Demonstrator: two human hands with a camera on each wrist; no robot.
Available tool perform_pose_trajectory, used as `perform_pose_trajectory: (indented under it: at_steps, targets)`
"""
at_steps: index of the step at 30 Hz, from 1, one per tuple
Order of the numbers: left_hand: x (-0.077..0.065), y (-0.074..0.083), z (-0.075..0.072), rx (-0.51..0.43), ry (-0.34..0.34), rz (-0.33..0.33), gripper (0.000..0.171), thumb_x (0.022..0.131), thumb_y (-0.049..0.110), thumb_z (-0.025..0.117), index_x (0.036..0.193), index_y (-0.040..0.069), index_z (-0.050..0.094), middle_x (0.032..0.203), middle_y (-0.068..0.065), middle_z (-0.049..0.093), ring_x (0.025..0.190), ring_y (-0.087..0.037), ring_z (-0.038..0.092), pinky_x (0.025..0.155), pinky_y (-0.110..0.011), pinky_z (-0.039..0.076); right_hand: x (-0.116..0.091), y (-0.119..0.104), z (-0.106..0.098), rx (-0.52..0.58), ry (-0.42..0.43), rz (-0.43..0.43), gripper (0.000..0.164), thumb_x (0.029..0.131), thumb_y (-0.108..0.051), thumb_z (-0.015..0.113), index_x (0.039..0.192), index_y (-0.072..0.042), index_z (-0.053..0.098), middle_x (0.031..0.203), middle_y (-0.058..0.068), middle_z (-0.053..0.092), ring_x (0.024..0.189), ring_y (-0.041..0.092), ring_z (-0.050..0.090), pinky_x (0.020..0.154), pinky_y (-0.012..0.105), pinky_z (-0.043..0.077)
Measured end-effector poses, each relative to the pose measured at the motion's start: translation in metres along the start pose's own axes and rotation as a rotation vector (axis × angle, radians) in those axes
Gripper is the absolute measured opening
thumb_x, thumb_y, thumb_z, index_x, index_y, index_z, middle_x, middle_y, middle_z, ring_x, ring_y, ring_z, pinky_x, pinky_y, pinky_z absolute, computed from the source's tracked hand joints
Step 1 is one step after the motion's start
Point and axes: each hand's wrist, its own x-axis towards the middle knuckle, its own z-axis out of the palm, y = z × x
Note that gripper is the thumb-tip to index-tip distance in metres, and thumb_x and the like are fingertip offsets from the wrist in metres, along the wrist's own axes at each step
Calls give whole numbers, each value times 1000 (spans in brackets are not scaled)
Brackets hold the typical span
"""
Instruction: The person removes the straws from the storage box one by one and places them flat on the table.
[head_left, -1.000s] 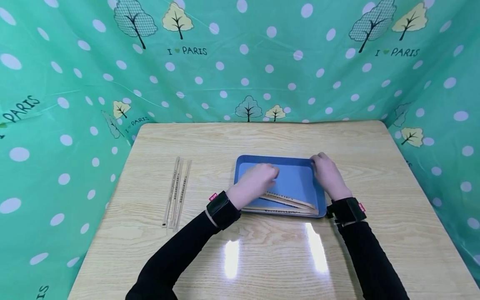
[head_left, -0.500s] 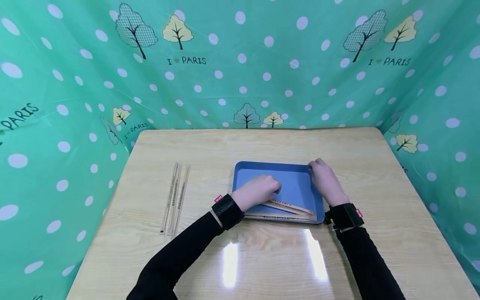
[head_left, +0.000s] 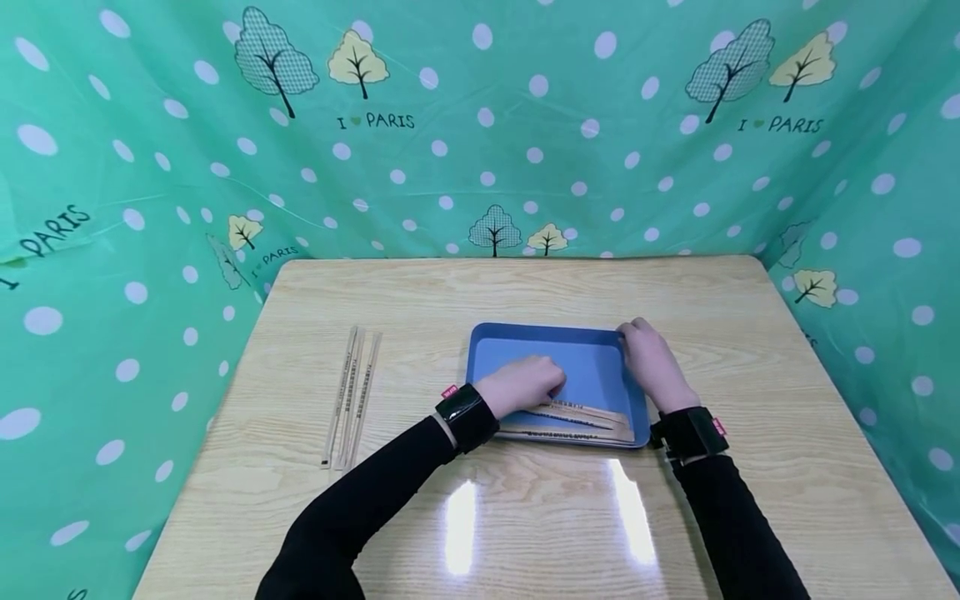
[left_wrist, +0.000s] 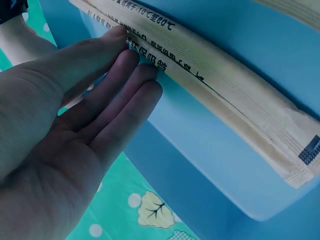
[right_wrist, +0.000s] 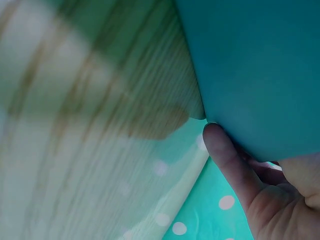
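Observation:
A blue tray [head_left: 588, 358] stands on the table, with several paper-wrapped straws [head_left: 588, 414] lying along its near side. Over these straws is my left hand [head_left: 521, 383]. In the left wrist view, its thumb and fingertips pinch the edge of a wrapped straw [left_wrist: 225, 95] with dark print; part of the grip is hidden behind the thumb. My right hand [head_left: 656, 362] grips the tray's far right corner. Seen from the right wrist, the thumb [right_wrist: 227, 155] presses against the tray's wall [right_wrist: 260, 75], while the other fingers are mostly hidden.
Three wrapped straws [head_left: 351, 400] lie side by side on the left of the wooden table [head_left: 420, 292]. A green dotted cloth [head_left: 420, 179] hangs behind the table and at its sides.
My left hand has moved slightly right and toward me inside the tray. The slanted straws now lie closer to the near ones and more nearly parallel. My right hand keeps its place on the corner.

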Motion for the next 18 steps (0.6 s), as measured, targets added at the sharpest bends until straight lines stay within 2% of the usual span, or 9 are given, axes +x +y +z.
perform_pose_trajectory:
  at_steps: [2,8,18]
  targets:
    - [0,1,0,0,-4,-4,22,82,3,64,67,16,54,69,7,51,61,-7,45,54,-18,34,0,0,0,3,0,-2,22,94,-1,49,110,11,58,98,23,55,88,36,60,74,45,51]
    - [1,3,-2,8,-28,-5,25,80,19,73,66,18,52,70,8,53,63,-6,49,57,-19,39,-1,0,-3,9,-1,-14,22,95,0,48,111,11,57,97,24,55,88,36,59,74,45,51]
    - [4,5,-1,16,-69,-13,32,78,7,70,60,18,46,68,7,53,61,-7,48,54,-17,38,-2,-1,-3,10,0,-16,22,95,-1,49,111,11,58,99,25,56,90,37,59,76,47,50]
